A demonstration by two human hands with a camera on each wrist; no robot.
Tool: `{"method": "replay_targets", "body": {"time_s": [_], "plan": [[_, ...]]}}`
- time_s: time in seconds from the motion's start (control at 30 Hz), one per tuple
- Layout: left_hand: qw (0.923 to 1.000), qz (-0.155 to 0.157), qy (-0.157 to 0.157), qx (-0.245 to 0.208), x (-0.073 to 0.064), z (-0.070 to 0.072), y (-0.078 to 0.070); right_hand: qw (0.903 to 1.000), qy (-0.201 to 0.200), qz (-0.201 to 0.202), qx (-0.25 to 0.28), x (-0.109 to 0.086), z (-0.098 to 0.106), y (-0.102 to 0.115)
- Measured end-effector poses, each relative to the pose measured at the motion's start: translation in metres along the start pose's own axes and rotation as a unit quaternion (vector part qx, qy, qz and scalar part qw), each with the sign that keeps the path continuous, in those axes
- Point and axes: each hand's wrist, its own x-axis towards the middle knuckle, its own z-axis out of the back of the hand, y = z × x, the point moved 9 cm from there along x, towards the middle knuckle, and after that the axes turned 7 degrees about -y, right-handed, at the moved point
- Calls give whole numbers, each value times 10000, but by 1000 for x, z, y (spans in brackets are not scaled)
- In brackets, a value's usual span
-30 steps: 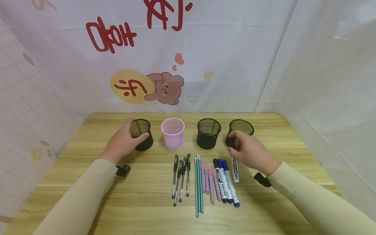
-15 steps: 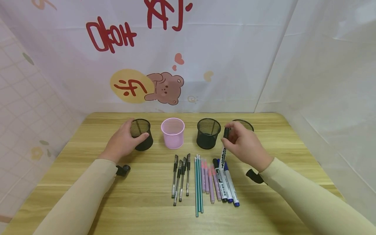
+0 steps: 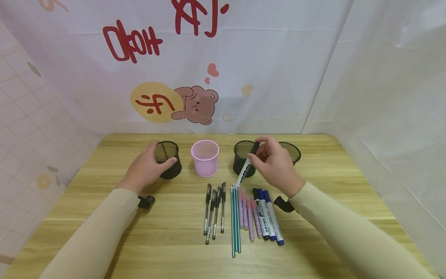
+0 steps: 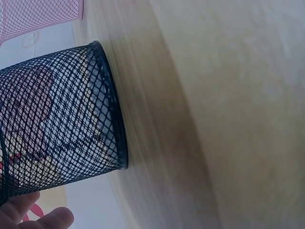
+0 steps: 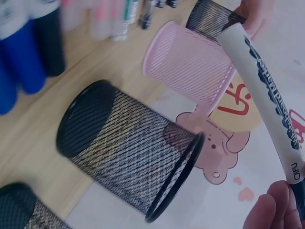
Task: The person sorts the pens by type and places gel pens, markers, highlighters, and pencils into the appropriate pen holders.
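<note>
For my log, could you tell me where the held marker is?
In the head view, the marker is right of centre, in the right hand, before the third cup from left.

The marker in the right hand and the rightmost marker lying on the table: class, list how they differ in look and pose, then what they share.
The held marker tilts in the right hand; the rightmost marker lies on the table.
The held marker has one black end and one white; the rightmost marker is blue at both ends.
Both are slim, with white barrels.
</note>
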Motion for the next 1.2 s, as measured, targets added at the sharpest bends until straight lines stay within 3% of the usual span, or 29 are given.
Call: {"method": "replay_targets", "body": {"time_s": [0.37,0.83,1.03,1.2], "plan": [[10000,-5,-23,-3,-1,1,0,9958,-482,-249,742,11,-19,13],[10000,22,25,-26,-2,0,-2,9713,-1042,-547,2065,27,-49,24],[10000,26,9,-25,-2,0,-1,9637,-1158,-732,2293,33,-64,28],[10000,4,-15,-23,-2,1,-1,9636,-1131,-682,2326,36,-80,37]]}}
